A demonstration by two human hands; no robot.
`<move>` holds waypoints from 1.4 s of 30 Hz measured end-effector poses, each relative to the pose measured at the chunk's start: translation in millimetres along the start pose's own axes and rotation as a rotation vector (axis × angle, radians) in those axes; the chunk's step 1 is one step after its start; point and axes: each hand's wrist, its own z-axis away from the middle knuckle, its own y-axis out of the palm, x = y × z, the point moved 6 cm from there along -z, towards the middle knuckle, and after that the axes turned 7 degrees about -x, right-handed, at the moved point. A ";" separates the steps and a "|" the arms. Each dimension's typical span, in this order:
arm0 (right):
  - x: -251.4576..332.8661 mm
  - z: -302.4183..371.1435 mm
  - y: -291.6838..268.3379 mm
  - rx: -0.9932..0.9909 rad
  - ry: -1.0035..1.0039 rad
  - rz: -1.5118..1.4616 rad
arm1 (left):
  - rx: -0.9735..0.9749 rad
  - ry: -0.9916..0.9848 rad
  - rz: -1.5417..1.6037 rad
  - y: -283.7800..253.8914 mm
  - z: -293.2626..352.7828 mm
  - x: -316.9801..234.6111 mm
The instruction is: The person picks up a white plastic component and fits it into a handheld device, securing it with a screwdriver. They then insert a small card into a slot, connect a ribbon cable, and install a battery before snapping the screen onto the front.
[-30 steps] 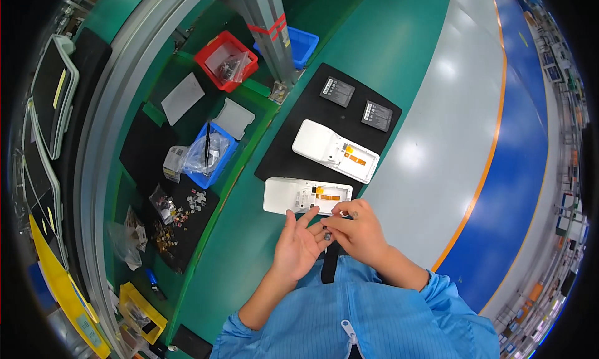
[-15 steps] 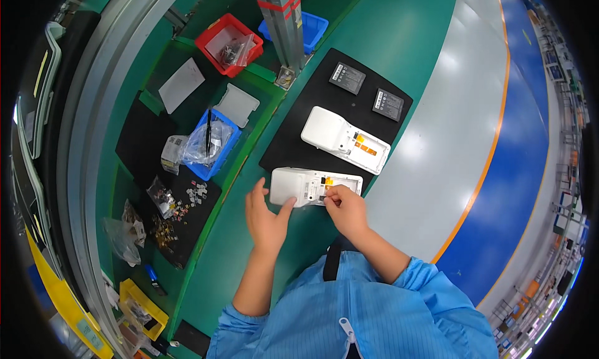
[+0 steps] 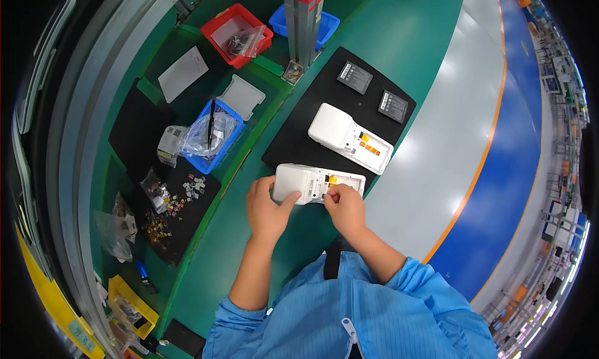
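A white handheld terminal lies back up at the near edge of the black mat, its battery bay uncovered. My left hand grips its left end, thumb on top and fingers along the outer side. Over the bay's near edge my right hand is closed in a pinch; whatever sits between thumb and forefinger is too small to make out. Yellow film shows inside the bay beside those fingertips. Just beyond, a second white terminal rests on the mat with its bay open and an orange strip in it.
Two dark batteries lie at the mat's far end. Left of the green ledge stand a blue bin with plastic bags and tweezers, a red bin, and loose small parts. A metal post rises behind.
My left fingers have come in from apart and now press against the terminal's left end. The right hand stays pinched at the bay. The whole view has shifted slightly.
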 end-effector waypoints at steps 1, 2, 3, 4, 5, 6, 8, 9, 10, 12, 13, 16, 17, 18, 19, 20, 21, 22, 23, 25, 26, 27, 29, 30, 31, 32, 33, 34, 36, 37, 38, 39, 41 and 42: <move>-2.4 0.6 0.1 -0.010 0.038 -0.019 | -0.001 0.000 0.005 0.2 -0.3 -0.5; -1.5 1.1 0.4 -0.011 0.036 -0.016 | 0.002 -0.004 0.009 0.0 -0.6 -0.7; -1.1 1.0 0.1 -0.017 0.045 -0.018 | 0.006 -0.008 0.012 0.2 -0.7 -0.7; -1.0 1.0 -0.3 -0.023 0.053 -0.021 | 0.005 -0.009 0.016 0.6 -0.7 0.0; -1.4 1.2 -0.1 -0.023 0.051 -0.018 | -0.002 -0.005 0.013 0.9 -0.3 0.6; -2.2 1.2 1.0 -0.015 0.045 -0.021 | -0.008 -0.002 0.010 1.1 -0.1 1.1; -3.0 0.8 2.0 -0.006 0.037 -0.024 | -0.004 -0.002 0.022 0.5 -0.3 2.8; -0.2 0.0 1.8 -0.006 -0.022 0.001 | 0.002 -0.002 0.031 0.3 -0.4 3.4; 2.9 -1.0 1.5 -0.005 -0.080 0.026 | 0.000 -0.003 0.031 0.4 -0.6 3.8; 4.9 -5.3 -0.5 0.009 -0.051 0.040 | 0.004 0.019 0.033 1.7 -1.5 3.0; 4.6 -7.7 -0.7 0.025 -0.021 0.053 | 0.004 0.020 0.034 2.0 -1.7 3.3; -0.4 -14.0 0.6 0.070 0.035 0.046 | 0.006 0.004 0.040 3.8 -0.9 4.4; -0.5 -15.3 0.2 0.068 0.036 0.047 | 0.001 -0.004 0.044 3.8 -1.0 5.6; -0.2 -16.2 0.8 0.085 0.028 0.094 | -0.004 -0.011 0.049 3.8 -1.0 6.0; 0.0 -16.4 1.4 0.102 0.020 0.142 | -0.004 -0.010 0.051 3.8 -1.0 5.1; 2.7 -15.9 0.6 0.101 0.017 0.142 | 0.001 -0.012 0.042 3.0 -1.5 4.7; 5.5 -13.9 0.7 0.136 0.024 0.179 | 0.005 -0.015 0.033 2.4 -2.0 4.6; 7.0 -11.9 2.0 0.170 0.031 0.216 | 0.001 -0.015 0.033 2.0 -2.3 4.5; 7.9 -7.6 5.7 0.168 0.029 0.215 | 0.008 -0.009 0.025 3.1 -2.0 4.3; 19.6 4.1 4.3 -0.055 -0.174 0.271 | 0.013 -0.002 0.017 4.7 -1.9 3.3; 24.3 10.8 6.4 -0.005 -0.245 0.316 | 0.006 -0.001 0.015 4.6 -1.0 3.4; 26.9 16.3 4.4 -0.004 -0.246 0.315 | 0.000 0.001 0.013 4.4 -0.5 3.2; 34.9 31.8 9.2 0.213 -0.282 0.412 | 0.008 -0.021 0.046 4.4 -1.8 3.9; 35.7 39.0 11.5 0.312 -0.312 0.475 | 0.017 -0.042 0.080 4.7 -2.2 4.4; 35.1 45.8 13.2 0.309 -0.309 0.474 | 0.021 -0.038 0.080 4.5 -1.0 4.2; 34.3 50.6 16.4 0.313 -0.259 0.416 | 0.037 -0.034 0.079 5.6 -1.1 3.7; 33.4 51.5 16.5 0.317 -0.209 0.357 | 0.054 -0.030 0.076 6.8 -1.4 3.2; 33.1 47.5 12.5 0.308 -0.206 0.354 | 0.057 -0.020 0.077 7.6 -2.8 2.7; 37.3 44.2 9.1 0.415 -0.301 0.471 | 0.040 -0.001 0.080 5.7 -1.3 4.2; 37.5 45.1 9.3 0.468 -0.349 0.528 | 0.042 0.004 0.074 5.8 -0.9 3.8; 31.7 47.1 11.9 0.466 -0.347 0.519 | 0.030 0.009 0.067 4.6 0.3 2.5; 28.2 48.7 16.9 0.399 -0.481 0.651 | 0.023 0.020 0.063 4.3 -0.5 -0.4; 23.9 47.4 20.3 0.319 -0.610 0.776 | 0.042 0.016 0.035 5.1 -1.0 -2.6; 25.1 45.5 19.4 0.298 -0.658 0.746 | 0.052 0.002 0.011 5.8 -1.6 -1.9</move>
